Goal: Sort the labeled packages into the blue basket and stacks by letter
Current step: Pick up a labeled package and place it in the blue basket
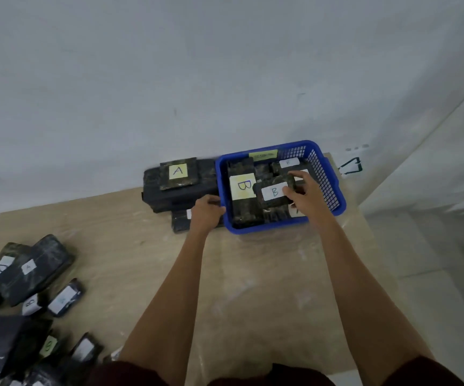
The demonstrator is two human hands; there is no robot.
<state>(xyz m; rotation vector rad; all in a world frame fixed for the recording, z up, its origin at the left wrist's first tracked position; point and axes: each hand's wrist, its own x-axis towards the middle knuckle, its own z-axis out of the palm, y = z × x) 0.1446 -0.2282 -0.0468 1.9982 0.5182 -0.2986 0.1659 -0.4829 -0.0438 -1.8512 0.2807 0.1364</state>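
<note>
You are facing the table (253,274). The basket (267,229) is sitting at its far side, by the wall (225,79). The A stack (177,174) is lying just left of the basket. A B package (274,192) is resting over others inside it. Loose packages (30,271) are lying at your near left.

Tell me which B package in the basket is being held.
The white-labeled B package, gripped by the right hand; no hand holds the yellow-labeled B package.

There is only one view, from a camera on the person's head, looking forward and down at the table (253,274) from close above, with the blue basket (264,228) toward 1 o'clock and the wall (197,65) at 12 o'clock.
</note>
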